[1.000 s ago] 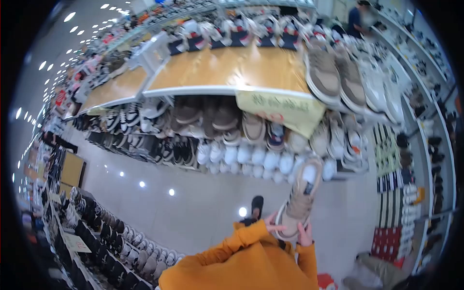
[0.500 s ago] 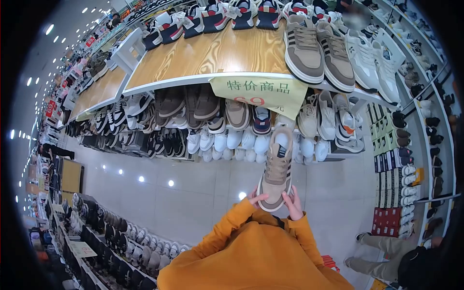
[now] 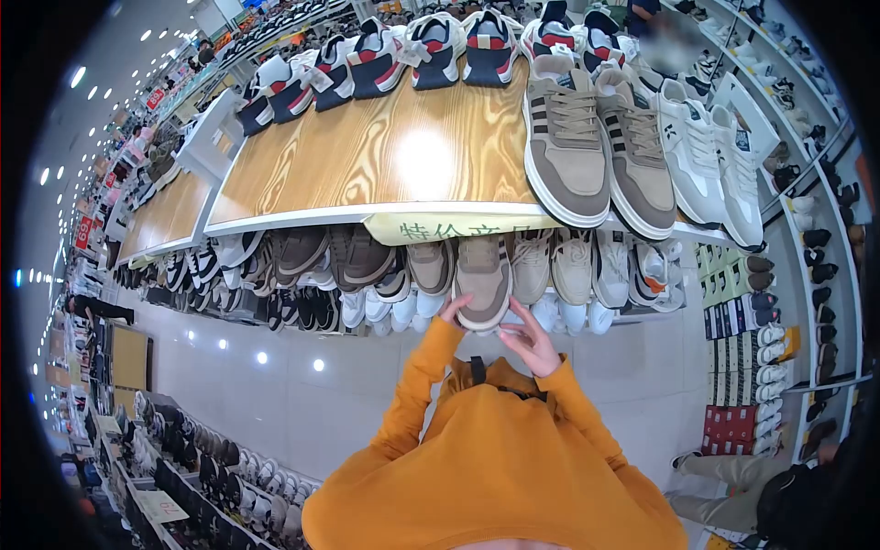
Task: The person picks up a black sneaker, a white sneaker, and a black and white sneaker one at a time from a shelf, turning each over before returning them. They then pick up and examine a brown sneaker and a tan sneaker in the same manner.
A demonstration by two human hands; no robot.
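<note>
A beige-and-taupe sneaker (image 3: 483, 278) sits within the row on the lower shelf, toe towards me, its heel hidden under the shelf above. My left hand (image 3: 455, 310) grips the left side of its toe, thumb on top. At the right of the toe is my right hand (image 3: 532, 341), thumb and fingers spread, fingertips right at the sole's edge. Other beige sneakers (image 3: 532, 266) stand close beside it. On the wooden shelf (image 3: 353, 151) above is a matching pair of sneakers (image 3: 568, 137).
A pale green price sign (image 3: 394, 229) hangs from the shelf's front edge. White sneakers (image 3: 706, 165) stand at the upper right. Stacked shoe boxes (image 3: 729, 367) line the right side, with a person's trousered legs (image 3: 720, 472) below them. Another shoe rack (image 3: 229, 486) is at lower left.
Both hands have moved forward with the sneaker, from over the floor into the lower-shelf row. My right hand has loosened, its fingers spreading from the toe. The view has shifted closer to the shelf.
</note>
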